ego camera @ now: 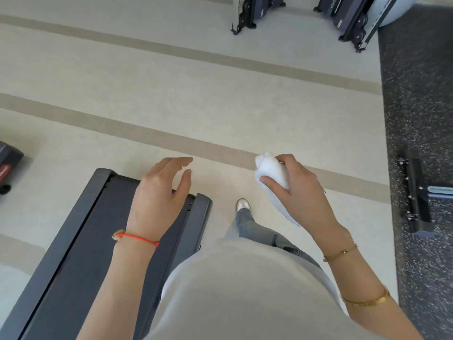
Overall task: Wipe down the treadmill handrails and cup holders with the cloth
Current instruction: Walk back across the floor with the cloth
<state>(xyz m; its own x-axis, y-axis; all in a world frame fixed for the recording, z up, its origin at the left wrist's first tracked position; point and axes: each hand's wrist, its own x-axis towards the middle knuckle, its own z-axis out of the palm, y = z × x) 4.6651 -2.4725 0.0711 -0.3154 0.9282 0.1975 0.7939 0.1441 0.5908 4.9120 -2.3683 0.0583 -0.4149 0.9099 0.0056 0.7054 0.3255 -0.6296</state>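
A white cloth [270,169] is bunched up in my right hand [297,186], whose fingers and thumb curl round it in the air above the pale floor. My left hand [160,192] hovers with relaxed, straight fingers over the rear end of a dark grey treadmill deck [81,241] at the lower left, holding nothing. The deck's belt and side rails run toward the bottom left corner. No handrails or cup holders are in view.
My foot [243,204] steps on the pale floor just right of the deck. Dark machine bases stand at the top [255,13] and top right [353,20]. A speckled black mat [421,119] with a black machine foot [414,192] lies at the right. Another machine's edge [8,165] shows at the left.
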